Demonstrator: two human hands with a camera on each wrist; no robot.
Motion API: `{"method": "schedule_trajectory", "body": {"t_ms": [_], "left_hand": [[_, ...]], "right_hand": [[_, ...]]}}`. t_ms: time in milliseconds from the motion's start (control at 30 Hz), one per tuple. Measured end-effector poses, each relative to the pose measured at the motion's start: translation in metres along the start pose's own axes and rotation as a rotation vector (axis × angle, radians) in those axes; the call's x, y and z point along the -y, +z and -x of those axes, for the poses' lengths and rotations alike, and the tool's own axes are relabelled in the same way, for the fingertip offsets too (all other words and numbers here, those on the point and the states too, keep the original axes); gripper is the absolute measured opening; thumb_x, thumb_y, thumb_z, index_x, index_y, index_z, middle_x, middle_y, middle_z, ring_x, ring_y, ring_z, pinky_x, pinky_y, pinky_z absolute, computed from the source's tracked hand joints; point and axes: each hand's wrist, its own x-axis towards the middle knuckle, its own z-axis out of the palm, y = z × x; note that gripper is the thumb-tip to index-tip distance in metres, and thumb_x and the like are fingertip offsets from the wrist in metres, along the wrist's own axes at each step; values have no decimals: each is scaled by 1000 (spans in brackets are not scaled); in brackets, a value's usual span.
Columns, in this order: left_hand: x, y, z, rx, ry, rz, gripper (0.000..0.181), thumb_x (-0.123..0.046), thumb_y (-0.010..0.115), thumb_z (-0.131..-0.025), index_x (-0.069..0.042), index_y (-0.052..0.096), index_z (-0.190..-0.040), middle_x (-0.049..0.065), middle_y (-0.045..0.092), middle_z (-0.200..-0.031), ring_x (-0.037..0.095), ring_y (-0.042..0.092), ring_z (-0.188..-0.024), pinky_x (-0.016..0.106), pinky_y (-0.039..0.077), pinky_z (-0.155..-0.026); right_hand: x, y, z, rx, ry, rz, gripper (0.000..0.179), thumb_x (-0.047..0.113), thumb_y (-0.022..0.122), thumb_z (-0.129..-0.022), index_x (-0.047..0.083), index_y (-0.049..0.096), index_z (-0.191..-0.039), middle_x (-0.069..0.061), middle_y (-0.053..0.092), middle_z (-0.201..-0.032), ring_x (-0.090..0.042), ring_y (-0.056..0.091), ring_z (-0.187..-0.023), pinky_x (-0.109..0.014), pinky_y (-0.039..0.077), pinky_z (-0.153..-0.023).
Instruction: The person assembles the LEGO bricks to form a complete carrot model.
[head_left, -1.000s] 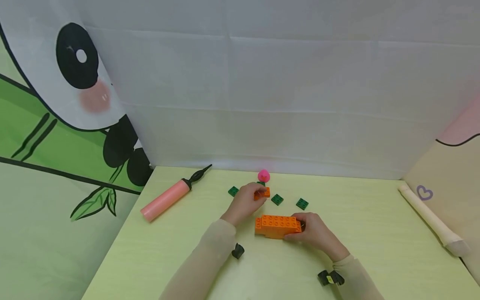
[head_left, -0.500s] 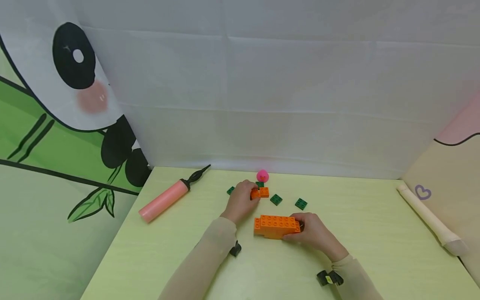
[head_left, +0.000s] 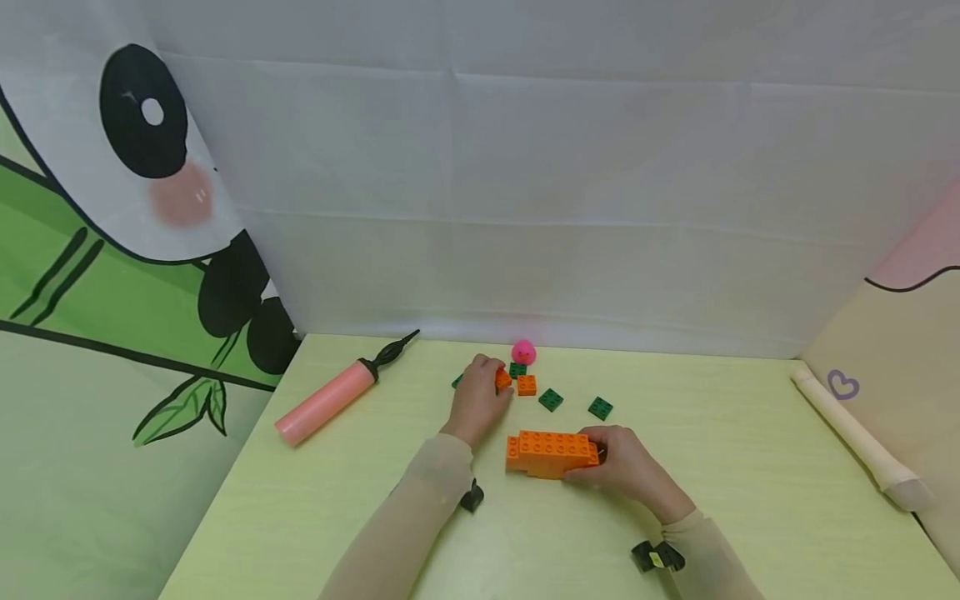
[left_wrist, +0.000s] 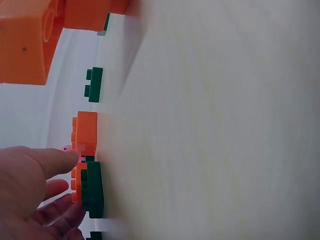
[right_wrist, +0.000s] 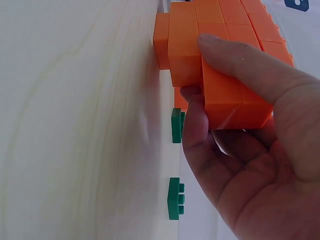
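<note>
At the far middle of the table in the head view, my left hand holds a small orange toy brick between thumb and fingers. In the left wrist view a green brick overlaps this orange brick, right at my fingertips. Another orange brick sits just to its right on the table. My right hand grips the right end of a long studded block of joined orange bricks nearer the front. The thumb lies along one side of that block and the fingers curl beneath its end in the right wrist view.
Green bricks lie scattered behind the orange block, with another green brick farther right. A pink ball-like toy stands by the back wall. A pink hand pump lies at left, and a pale roll along the right edge.
My left hand has drawn an orange brick to the left, opening a gap to the orange brick beside it. The right hand stays in place, gripping the long orange block.
</note>
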Motion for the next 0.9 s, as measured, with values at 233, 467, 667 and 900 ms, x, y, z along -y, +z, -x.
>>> {"method": "schedule_trajectory", "body": {"t_ms": [233, 467, 667, 900], "left_hand": [[-2, 1, -1, 4, -84, -90, 47, -26, 78, -97, -1, 64, -134, 12, 59, -123, 27, 57, -108, 39, 52, -98], [-4, 0, -2, 18, -104, -137, 38, -24, 77, -97, -1, 68, -126, 10, 63, -114, 27, 57, -103, 39, 53, -94], [-3, -1, -2, 1, -86, -129, 31, -20, 78, -96, -1, 70, -120, 9, 64, -109, 27, 58, -99, 39, 53, -91], [-2, -8, 1, 17, -52, -24, 31, -24, 78, -97, -4, 70, -119, 5, 61, -107, 24, 56, -99, 38, 52, -92]], "right_hand": [[0, 0, 0, -7, -3, 9, 36, 23, 93, -79, 11, 76, -108, 6, 70, -97, -18, 58, -87, -34, 51, -80], [-1, 1, 1, 0, -11, -11, 34, 21, 93, -80, 11, 75, -107, 5, 70, -96, -19, 58, -87, -33, 50, -79], [1, 1, 1, 1, -12, -16, 33, 21, 93, -80, 11, 75, -106, 5, 69, -95, -19, 57, -86, -32, 50, -78], [3, 0, 2, -5, 8, -17, 35, 22, 93, -79, 11, 75, -107, 5, 69, -96, -19, 58, -87, -33, 50, -78]]}}
